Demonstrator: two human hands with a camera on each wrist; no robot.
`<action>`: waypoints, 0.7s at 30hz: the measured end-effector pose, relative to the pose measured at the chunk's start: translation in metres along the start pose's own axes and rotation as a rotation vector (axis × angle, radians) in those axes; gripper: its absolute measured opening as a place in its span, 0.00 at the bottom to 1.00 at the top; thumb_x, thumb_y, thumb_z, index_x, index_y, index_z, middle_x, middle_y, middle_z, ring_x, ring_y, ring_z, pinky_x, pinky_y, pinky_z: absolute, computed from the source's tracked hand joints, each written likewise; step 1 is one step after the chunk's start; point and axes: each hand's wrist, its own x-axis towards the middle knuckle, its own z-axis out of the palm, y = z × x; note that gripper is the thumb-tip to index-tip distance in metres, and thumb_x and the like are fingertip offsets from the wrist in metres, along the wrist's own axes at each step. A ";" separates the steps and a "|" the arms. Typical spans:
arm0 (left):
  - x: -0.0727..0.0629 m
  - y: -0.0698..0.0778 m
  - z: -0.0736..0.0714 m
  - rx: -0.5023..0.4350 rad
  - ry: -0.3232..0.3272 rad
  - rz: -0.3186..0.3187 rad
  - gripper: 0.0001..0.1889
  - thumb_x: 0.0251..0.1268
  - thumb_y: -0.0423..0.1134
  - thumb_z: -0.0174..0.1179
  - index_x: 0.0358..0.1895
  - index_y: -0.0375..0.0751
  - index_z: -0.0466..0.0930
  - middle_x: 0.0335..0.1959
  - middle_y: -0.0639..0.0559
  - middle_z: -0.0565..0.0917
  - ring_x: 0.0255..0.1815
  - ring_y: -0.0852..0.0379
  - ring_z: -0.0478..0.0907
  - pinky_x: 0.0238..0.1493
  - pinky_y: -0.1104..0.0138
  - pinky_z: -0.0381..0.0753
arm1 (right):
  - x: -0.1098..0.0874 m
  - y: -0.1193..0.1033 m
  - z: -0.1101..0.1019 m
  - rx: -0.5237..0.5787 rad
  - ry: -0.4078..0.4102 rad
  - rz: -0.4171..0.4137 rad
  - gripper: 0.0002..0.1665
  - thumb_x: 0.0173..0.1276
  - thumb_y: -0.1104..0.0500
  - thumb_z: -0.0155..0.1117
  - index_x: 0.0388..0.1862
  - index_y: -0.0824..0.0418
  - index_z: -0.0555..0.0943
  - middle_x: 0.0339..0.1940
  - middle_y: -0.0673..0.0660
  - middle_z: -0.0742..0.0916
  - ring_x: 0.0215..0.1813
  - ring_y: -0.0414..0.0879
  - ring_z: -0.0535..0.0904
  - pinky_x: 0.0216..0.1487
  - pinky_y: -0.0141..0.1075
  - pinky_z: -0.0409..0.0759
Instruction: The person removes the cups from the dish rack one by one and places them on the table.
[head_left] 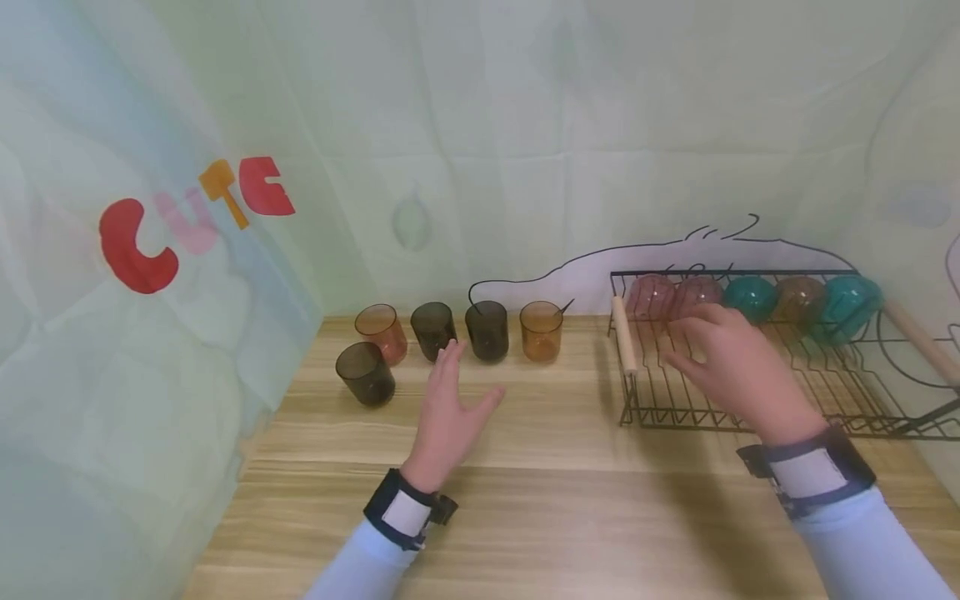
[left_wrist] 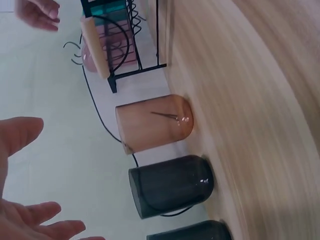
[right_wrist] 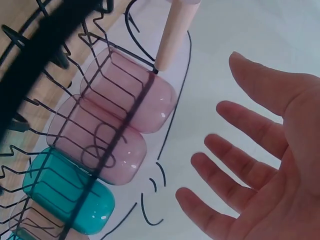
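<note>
My left hand (head_left: 450, 417) hovers above the wooden table with thumb and fingers spread, holding nothing. Nearest to it are two dark grey cups (head_left: 433, 332) (head_left: 487, 332), standing upright in a row with an amber cup (head_left: 542, 332). Over the front of a black wire rack (head_left: 697, 417) my right hand (head_left: 738, 371) hangs, its fingers extended and apart from the cups in the right wrist view. Along the rack's back lie pink cups (right_wrist: 127, 90), a teal cup (right_wrist: 70, 190), a brownish cup (head_left: 801, 300) and another teal cup (head_left: 851, 307), bottoms up.
A reddish cup (head_left: 382, 333) and another dark grey cup (head_left: 366, 374) stand at the left of the table (head_left: 540, 500). The rack has wooden handles (head_left: 624, 335) at its ends. A printed cloth (head_left: 487, 167) hangs behind and to the left.
</note>
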 end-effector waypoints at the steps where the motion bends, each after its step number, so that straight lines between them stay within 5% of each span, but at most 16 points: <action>1: -0.001 0.001 0.003 0.006 -0.017 -0.002 0.43 0.56 0.60 0.61 0.72 0.50 0.53 0.75 0.52 0.53 0.76 0.49 0.47 0.72 0.48 0.54 | 0.004 0.002 0.001 0.001 -0.004 -0.004 0.26 0.59 0.47 0.66 0.51 0.62 0.80 0.54 0.64 0.79 0.56 0.60 0.73 0.54 0.59 0.73; 10: -0.009 0.002 0.021 0.042 -0.145 0.026 0.41 0.56 0.58 0.62 0.72 0.57 0.53 0.75 0.52 0.54 0.75 0.49 0.52 0.71 0.48 0.58 | 0.042 0.017 0.011 -0.013 -0.104 0.038 0.34 0.55 0.53 0.71 0.59 0.63 0.73 0.65 0.70 0.70 0.63 0.68 0.66 0.58 0.65 0.67; 21: -0.015 0.008 0.021 0.140 -0.354 0.060 0.40 0.57 0.61 0.59 0.70 0.47 0.58 0.74 0.43 0.56 0.75 0.44 0.52 0.71 0.48 0.57 | 0.078 0.028 0.020 -0.053 -0.216 0.087 0.43 0.54 0.56 0.70 0.68 0.61 0.63 0.69 0.72 0.63 0.65 0.72 0.60 0.57 0.69 0.65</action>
